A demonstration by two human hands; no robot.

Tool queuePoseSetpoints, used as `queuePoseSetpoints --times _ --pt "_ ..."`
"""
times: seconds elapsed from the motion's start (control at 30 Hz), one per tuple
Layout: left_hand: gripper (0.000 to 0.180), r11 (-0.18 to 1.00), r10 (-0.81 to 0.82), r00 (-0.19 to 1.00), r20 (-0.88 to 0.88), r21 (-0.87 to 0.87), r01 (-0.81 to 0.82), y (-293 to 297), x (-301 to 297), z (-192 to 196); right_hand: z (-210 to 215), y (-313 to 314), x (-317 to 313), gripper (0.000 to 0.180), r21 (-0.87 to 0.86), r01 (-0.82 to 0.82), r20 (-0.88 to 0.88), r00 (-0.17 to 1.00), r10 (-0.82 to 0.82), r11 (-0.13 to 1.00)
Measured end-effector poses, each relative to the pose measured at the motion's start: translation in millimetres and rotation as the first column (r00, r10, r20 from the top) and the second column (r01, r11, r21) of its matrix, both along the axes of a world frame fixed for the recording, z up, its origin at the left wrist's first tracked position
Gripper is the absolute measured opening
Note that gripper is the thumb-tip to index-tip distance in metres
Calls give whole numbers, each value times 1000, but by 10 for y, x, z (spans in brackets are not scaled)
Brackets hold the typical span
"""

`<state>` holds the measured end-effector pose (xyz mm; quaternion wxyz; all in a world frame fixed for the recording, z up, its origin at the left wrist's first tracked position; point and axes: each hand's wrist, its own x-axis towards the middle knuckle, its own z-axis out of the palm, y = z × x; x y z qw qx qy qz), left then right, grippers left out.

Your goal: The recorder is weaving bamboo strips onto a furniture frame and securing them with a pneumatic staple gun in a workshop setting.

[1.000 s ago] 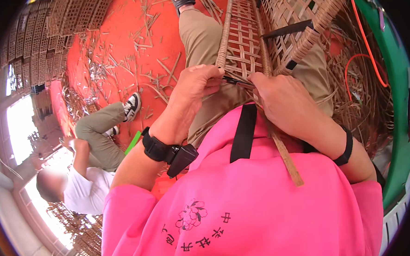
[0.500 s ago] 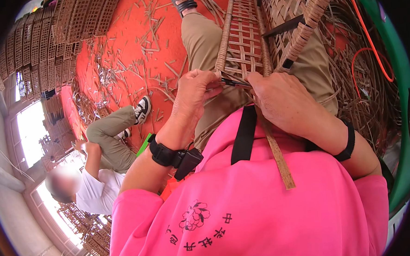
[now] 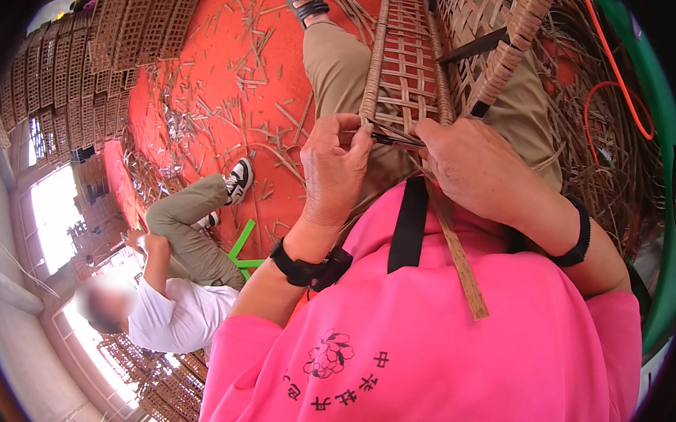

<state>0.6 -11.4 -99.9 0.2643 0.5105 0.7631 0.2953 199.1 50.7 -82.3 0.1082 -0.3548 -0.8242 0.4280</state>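
A woven rattan frame (image 3: 405, 62) with wrapped rods along its sides lies over my thighs, its near end between my hands. My left hand (image 3: 334, 169) is closed, thumb and forefinger pinching the near left corner, by a dark crossbar (image 3: 386, 139). My right hand (image 3: 477, 162) is closed at the near right corner, its fingertips bent over the weave and mostly hidden. From beneath it a flat brown rattan strip (image 3: 462, 269) hangs down over my pink shirt (image 3: 429, 344). Against the frame's right side stands a second woven panel (image 3: 488, 20) with a dark bar (image 3: 476, 45).
Cut strips (image 3: 258, 81) litter the red floor (image 3: 272, 115). A heap of loose strips (image 3: 617, 135) and an orange hose (image 3: 608, 36) lie at right. Woven panels (image 3: 63, 80) are stacked at far left. Another person (image 3: 179, 307) sits at left near a green stool (image 3: 244, 246).
My left hand has turned more upright, its thumb and forefinger now pinching at the corner of the frame. My left forearm has shifted right. The right hand stays nearly in place, the strip still hanging.
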Motion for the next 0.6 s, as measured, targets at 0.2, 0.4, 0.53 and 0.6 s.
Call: queuePoseSetpoints --times 0.2,0.4,0.53,0.6 --pt "17 998 12 1000 -19 62 -11 -39 -8 -50 7 -15 -13 18 21 -2 14 1000 2 1000" --pt "18 981 -165 941 -296 54 189 7 -38 2 73 78 -16 11 -34 -3 6 1000 3 999" --pt "17 993 -114 985 -133 -6 115 37 -30 -8 94 148 -18 10 -87 -26 11 1000 27 996" --pt "16 992 -129 980 -150 -20 127 52 -17 14 34 143 -1 11 -75 -38 -5 999 37 996"
